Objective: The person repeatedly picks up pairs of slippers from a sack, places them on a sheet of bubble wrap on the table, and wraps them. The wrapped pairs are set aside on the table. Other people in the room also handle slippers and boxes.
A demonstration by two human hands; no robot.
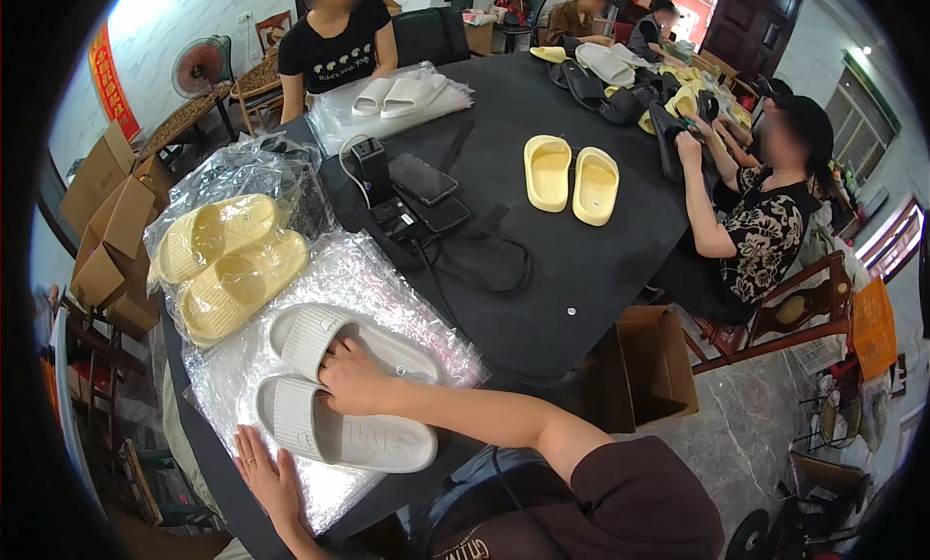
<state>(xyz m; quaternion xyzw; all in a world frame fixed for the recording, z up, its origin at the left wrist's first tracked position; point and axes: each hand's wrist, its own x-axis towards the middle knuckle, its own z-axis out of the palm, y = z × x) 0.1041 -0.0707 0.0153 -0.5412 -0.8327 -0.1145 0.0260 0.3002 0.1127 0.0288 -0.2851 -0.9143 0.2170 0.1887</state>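
Slides [383, 446]: grey pair, atop bags [363, 269].
Feel: prob. light, soft foam, bendy, hard to break; bags look slippery.
Hold: best by straps [289, 420].
R grip [354, 381]: at far slide's opening, above bags; clamped? can't tell.
L grip [266, 478]: flat on bags' near edge, fingers apart.

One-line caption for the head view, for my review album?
Right hand on grey slippers, left hand flat on clear plastic packaging, a yellow pair just beyond.
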